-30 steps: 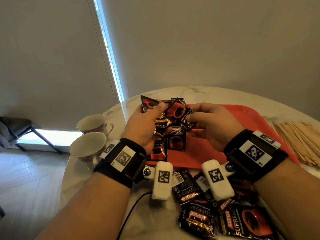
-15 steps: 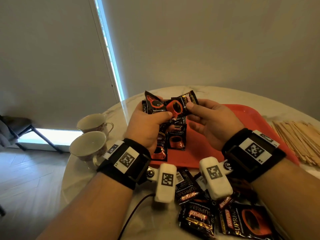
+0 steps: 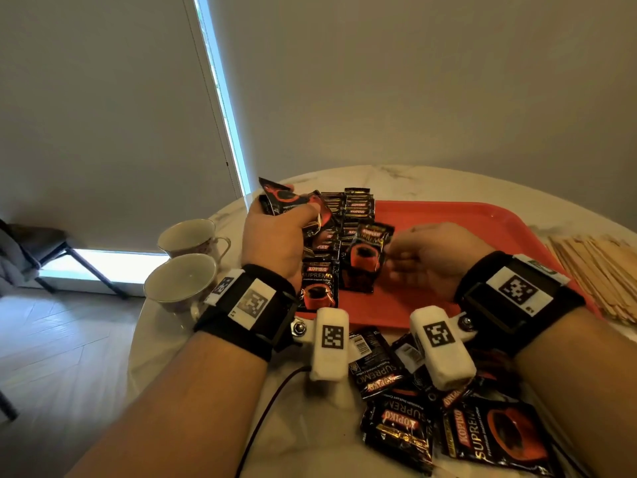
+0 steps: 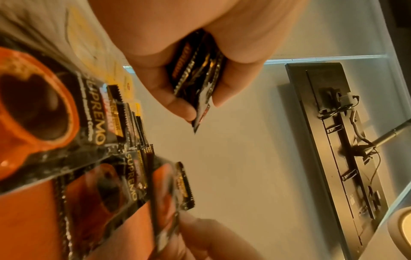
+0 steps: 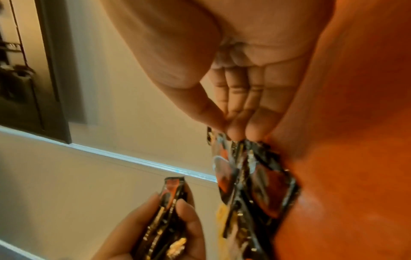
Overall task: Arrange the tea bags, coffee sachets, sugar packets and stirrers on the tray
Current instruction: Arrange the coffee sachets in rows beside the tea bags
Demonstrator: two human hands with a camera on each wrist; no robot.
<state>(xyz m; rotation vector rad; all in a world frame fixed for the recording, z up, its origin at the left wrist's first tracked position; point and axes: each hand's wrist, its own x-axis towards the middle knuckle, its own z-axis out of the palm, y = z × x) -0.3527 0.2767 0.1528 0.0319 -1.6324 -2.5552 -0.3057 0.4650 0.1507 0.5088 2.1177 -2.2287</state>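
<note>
My left hand grips a bundle of black-and-red coffee sachets above the left end of the red tray. In the left wrist view the bundle sits between thumb and fingers. My right hand pinches a single sachet by its edge, held upright low over the tray beside a row of overlapping sachets. The right wrist view shows that pinched sachet at my fingertips, blurred. Whether it touches the tray I cannot tell.
Several loose coffee sachets lie on the marble table near my wrists. A pile of wooden stirrers lies right of the tray. Two cups stand at the table's left edge. The tray's right half is bare.
My right hand has pulled one sachet out of the bundle and brought it down beside the row on the tray. My left hand has shifted left with the other sachets.
</note>
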